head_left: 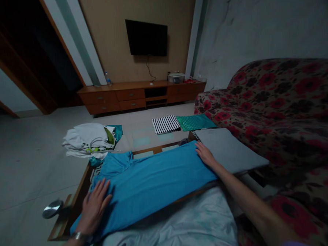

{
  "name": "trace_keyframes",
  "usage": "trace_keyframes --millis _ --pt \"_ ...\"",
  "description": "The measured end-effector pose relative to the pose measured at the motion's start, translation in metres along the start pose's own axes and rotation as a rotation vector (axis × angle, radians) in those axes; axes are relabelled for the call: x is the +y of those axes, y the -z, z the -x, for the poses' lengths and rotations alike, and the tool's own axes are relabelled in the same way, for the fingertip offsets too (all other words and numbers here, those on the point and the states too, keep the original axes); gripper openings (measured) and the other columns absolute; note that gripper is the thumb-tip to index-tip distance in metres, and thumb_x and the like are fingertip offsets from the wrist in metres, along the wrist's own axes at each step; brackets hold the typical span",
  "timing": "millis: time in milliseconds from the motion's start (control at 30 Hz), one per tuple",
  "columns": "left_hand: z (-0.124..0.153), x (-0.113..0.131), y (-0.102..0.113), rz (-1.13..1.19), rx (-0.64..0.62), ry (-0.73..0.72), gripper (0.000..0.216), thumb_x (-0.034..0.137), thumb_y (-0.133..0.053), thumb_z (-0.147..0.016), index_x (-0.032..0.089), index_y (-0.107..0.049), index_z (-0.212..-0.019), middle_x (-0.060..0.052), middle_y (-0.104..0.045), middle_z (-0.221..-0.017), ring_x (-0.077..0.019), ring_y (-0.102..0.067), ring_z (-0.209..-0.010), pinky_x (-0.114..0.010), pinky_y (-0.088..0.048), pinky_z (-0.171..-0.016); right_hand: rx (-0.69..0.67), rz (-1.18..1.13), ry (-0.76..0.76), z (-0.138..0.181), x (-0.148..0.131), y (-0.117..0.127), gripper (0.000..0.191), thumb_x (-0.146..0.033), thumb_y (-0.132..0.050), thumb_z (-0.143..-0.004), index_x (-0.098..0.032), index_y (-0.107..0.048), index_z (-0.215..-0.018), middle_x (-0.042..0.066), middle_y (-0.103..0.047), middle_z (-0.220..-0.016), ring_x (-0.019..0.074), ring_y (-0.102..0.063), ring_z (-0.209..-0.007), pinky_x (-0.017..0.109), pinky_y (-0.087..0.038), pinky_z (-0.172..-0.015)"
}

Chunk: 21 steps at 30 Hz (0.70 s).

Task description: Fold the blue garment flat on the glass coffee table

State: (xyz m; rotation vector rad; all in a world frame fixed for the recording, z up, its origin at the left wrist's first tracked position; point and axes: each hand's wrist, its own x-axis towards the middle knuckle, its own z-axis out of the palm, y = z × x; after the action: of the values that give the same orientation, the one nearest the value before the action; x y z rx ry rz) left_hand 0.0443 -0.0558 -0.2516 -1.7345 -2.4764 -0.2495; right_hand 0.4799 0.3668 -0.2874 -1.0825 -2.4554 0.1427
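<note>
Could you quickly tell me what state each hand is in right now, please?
Left hand: open, flat on the blue shirt.
Right hand: open, flat on the shirt's far end.

One head-worn camera looks forward and down, close over the table [77, 195], toward the far television [146, 37] wall

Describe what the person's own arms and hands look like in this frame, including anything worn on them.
Both forearms are bare, no gloves. The left hand has a silvery metal wristband, probably a watch, at the wrist. The right hand wears nothing visible; a sliver of pale purple sleeve shows at the picture's bottom edge. No rings can be made out in this dim light.
</note>
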Motion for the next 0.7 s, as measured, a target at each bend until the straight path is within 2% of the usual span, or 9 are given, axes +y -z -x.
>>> trace_keyframes --millis 100,200,333,500,700 --pt "0.028 -0.002 -0.01 -0.063 0.029 0.093 0.058 0.044 -0.021 -0.092 0.018 -0.039 -0.14 -0.008 -0.028 -0.151 -0.0271 -0.021 -0.14 -0.054 -0.02 -0.109 0.001 0.006 0.0 0.03 -0.004 0.003 0.049 -0.036 -0.031 -0.094 -0.013 -0.049 -0.134 0.013 -0.044 -0.141 0.0235 -0.039 -0.132 0.044 -0.033 -0.109" --pt "0.044 0.001 -0.015 -0.109 -0.006 0.059 0.064 0.05 -0.023 -0.089 0.016 -0.037 -0.142 -0.008 -0.029 -0.151 -0.028 -0.02 -0.14 -0.055 -0.018 -0.109 -0.063 0.036 0.063 0.05 -0.003 0.0 0.048 -0.038 -0.036 -0.094 -0.013 -0.051 -0.132 0.014 -0.044 -0.141 0.0243 -0.037 -0.133 0.044 -0.032 -0.11" --pt "0.046 -0.004 -0.008 -0.12 -0.023 -0.008 0.069 0.055 -0.027 -0.086 0.017 -0.031 -0.144 -0.007 -0.027 -0.152 -0.0268 -0.02 -0.14 -0.051 -0.02 -0.11 -0.106 0.046 0.125 0.055 0.004 0.003 0.048 -0.038 -0.037 -0.094 -0.014 -0.048 -0.134 0.012 -0.042 -0.143 0.0236 -0.035 -0.134 0.045 -0.031 -0.11" --pt "0.048 -0.034 -0.002 -0.107 -0.045 -0.073 0.068 0.055 -0.033 -0.088 0.021 -0.028 -0.145 -0.007 -0.025 -0.152 -0.0265 -0.027 -0.138 -0.049 -0.023 -0.11 -0.106 0.053 0.153 0.056 0.008 0.009 0.049 -0.039 -0.034 -0.095 -0.013 -0.049 -0.134 0.012 -0.043 -0.142 0.0228 -0.035 -0.134 0.044 -0.031 -0.111" --pt "0.046 -0.073 0.001 -0.071 -0.097 -0.175 0.065 0.054 -0.034 -0.09 0.023 -0.025 -0.146 -0.005 -0.027 -0.151 -0.0256 -0.027 -0.138 -0.048 -0.022 -0.11 -0.077 0.079 0.119 0.063 -0.01 0.001 0.05 -0.041 -0.034 -0.094 -0.014 -0.052 -0.131 0.013 -0.045 -0.14 0.0243 -0.037 -0.133 0.045 -0.032 -0.109"
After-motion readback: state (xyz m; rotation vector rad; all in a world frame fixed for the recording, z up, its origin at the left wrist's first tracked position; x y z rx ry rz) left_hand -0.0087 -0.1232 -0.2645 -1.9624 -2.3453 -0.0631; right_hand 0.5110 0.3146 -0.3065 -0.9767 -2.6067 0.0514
